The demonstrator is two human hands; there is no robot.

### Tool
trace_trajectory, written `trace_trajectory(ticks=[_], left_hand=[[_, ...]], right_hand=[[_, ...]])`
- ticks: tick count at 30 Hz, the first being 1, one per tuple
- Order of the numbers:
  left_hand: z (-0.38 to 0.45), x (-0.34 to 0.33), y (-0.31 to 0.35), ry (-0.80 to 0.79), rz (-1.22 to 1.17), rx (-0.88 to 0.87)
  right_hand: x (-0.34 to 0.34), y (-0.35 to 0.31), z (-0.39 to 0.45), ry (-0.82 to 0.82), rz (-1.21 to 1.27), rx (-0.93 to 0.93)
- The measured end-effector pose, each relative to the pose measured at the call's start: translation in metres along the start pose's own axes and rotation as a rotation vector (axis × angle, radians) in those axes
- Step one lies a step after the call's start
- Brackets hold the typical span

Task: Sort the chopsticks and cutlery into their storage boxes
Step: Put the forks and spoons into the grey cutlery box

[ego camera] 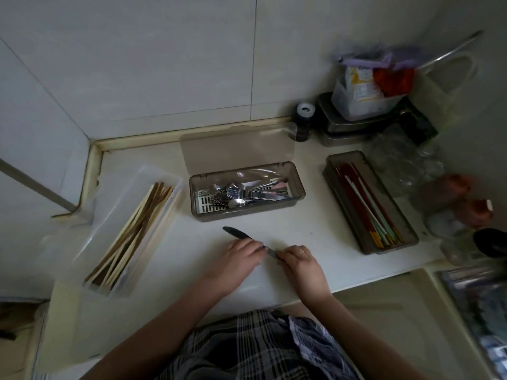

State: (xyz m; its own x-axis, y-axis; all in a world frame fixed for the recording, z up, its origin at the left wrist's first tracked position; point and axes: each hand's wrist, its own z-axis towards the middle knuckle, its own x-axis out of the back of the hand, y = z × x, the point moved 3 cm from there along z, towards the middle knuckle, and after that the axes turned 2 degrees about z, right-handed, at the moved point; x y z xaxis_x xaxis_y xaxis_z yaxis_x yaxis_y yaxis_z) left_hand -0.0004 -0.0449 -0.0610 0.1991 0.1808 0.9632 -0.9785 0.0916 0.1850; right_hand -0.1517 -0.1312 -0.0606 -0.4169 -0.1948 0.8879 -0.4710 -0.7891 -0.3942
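— two hands on one knife (236, 233), then?

— yes. my left hand (238, 256) curls over its middle, and my right hand (297, 258) pinches the handle end. its dark blade points up and left, low over the counter (310, 229), just in front of the middle box (247, 212). whether it touches the surface i cannot tell.

— what is in that box?

— metal cutlery (241, 194), spoons and flat handles heaped on a slotted insert. its clear lid (237, 149) stands open behind it, near the wall (137, 64).

— and the other boxes?

— a clear box (153, 242) to my left holds pale and brown chopsticks (131, 234), lying lengthwise. a dark box (406, 244) to my right holds red chopsticks (354, 193) and some pale ones.

— the room?

— dim. the counter is white and sits in a corner of pale tiled wall, with a yellowed strip along the joint. in the far right corner stand a dark jar (303, 119), stacked tubs (354, 122) with packets on top, and clear glasses (406, 163). my checked shirt (260, 346) fills the bottom of the view.
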Motion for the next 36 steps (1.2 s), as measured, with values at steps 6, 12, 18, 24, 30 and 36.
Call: trace_trajectory(ticks=[6, 12, 18, 24, 30, 36], left_hand=[[0.013, -0.003, 0.004, 0.023, 0.043, 0.054], [0.026, 0.010, 0.008, 0.033, 0.139, 0.010], [0.031, 0.033, 0.005, 0.221, 0.146, -0.005], [0.057, 0.069, -0.026, 0.388, 0.184, 0.062], [0.073, 0.072, -0.079, 0.031, -0.149, 0.427], [0.080, 0.061, -0.097, -0.155, -0.275, 0.514]], right_hand=[[-0.002, -0.008, 0.006, 0.004, -0.336, 0.214], [0.002, -0.003, 0.009, -0.072, -0.195, 0.012], [0.031, -0.003, 0.020, 0.030, -0.135, 0.078], [0.056, 0.001, 0.068, 0.166, -0.058, 0.007], [0.054, 0.011, 0.096, 0.066, -0.032, -0.091], [0.029, 0.017, 0.101, -0.150, -0.082, -0.097]])
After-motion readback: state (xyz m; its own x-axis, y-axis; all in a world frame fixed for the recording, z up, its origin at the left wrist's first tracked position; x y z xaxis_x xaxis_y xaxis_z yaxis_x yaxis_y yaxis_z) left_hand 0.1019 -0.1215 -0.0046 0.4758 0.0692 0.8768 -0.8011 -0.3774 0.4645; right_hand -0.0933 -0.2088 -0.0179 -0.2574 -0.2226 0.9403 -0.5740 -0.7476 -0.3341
